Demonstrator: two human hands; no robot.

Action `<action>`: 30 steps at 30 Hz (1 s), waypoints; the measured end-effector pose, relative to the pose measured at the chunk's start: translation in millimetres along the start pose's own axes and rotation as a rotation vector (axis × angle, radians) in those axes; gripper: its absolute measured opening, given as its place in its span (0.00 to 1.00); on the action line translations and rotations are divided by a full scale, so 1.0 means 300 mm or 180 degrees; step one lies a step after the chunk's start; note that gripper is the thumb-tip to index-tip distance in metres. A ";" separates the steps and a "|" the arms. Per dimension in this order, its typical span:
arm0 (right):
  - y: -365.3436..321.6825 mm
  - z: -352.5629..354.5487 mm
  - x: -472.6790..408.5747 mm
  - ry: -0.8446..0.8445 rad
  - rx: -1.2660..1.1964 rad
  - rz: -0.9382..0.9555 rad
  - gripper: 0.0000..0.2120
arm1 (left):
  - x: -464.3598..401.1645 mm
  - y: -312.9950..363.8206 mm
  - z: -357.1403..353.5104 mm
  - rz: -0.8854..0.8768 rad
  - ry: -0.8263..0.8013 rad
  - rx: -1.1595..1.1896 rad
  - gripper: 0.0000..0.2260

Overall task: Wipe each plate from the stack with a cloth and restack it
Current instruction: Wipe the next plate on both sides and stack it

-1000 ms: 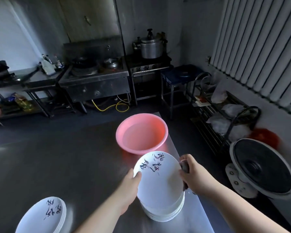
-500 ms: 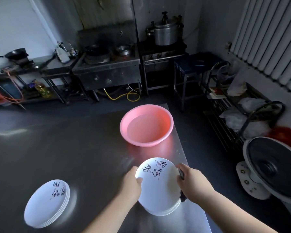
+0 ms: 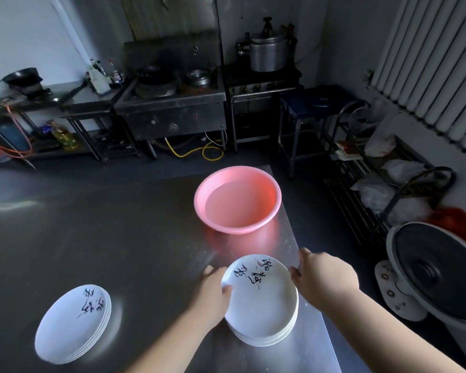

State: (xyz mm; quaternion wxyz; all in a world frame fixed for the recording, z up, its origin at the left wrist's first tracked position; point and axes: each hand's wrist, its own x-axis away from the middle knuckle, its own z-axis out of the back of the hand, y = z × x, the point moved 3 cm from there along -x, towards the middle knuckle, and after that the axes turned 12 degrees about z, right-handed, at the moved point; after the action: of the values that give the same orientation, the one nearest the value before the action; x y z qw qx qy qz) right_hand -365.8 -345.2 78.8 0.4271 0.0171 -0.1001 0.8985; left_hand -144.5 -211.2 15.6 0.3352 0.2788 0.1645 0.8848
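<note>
A stack of white plates point(image 3: 264, 337) with black brush writing stands near the right edge of the steel table point(image 3: 124, 238). The top plate point(image 3: 261, 294) sits slightly tilted on it. My left hand point(image 3: 211, 297) grips this plate's left rim, thumb on top. My right hand point(image 3: 324, 279) holds its right rim, thumb against the edge. A second, lower stack of the same plates point(image 3: 73, 321) lies at the front left of the table, apart from both hands. No cloth shows in this view.
A pink basin point(image 3: 276, 195) holding water stands just beyond the plates near the table's right edge. Off the table to the right are a floor fan point(image 3: 439, 270) and a wire rack point(image 3: 388, 189) with bags. Stoves and a pressure cooker point(image 3: 267, 49) line the far wall.
Both hands and the top plate have sunk lower over the stack as my view shifted left. A dark item seen at my right fingers earlier no longer shows.
</note>
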 end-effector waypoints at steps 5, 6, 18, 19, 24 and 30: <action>-0.156 0.002 -0.042 0.0341 -0.0015 0.0333 0.17 | -0.035 -0.109 0.069 -0.0082 0.0038 0.0150 0.22; -0.203 -0.012 -0.055 0.0376 -0.0099 0.0414 0.17 | -0.036 -0.140 0.102 -0.0058 0.0080 0.0151 0.21; -0.905 -0.264 -0.230 -0.0214 -0.0541 0.1126 0.17 | -0.086 -0.919 0.529 0.0781 0.0382 -0.0657 0.15; -0.957 -0.295 -0.239 -0.0304 -0.0576 0.1131 0.16 | -0.092 -0.984 0.550 0.0884 0.0411 -0.0713 0.15; -1.209 -0.463 -0.283 -0.0799 -0.0629 0.1123 0.16 | -0.129 -1.257 0.633 0.1238 0.0792 -0.0930 0.17; -1.446 -0.620 -0.342 -0.1293 -0.0549 0.1046 0.18 | -0.186 -1.448 0.659 0.1401 0.0598 -0.0795 0.16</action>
State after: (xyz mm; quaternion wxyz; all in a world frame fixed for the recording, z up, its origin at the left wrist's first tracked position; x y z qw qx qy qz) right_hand 43.7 -120.6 -43.6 0.2467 0.1441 -0.2612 0.9220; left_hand 227.2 84.4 -57.3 0.1498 0.1809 0.0199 0.9718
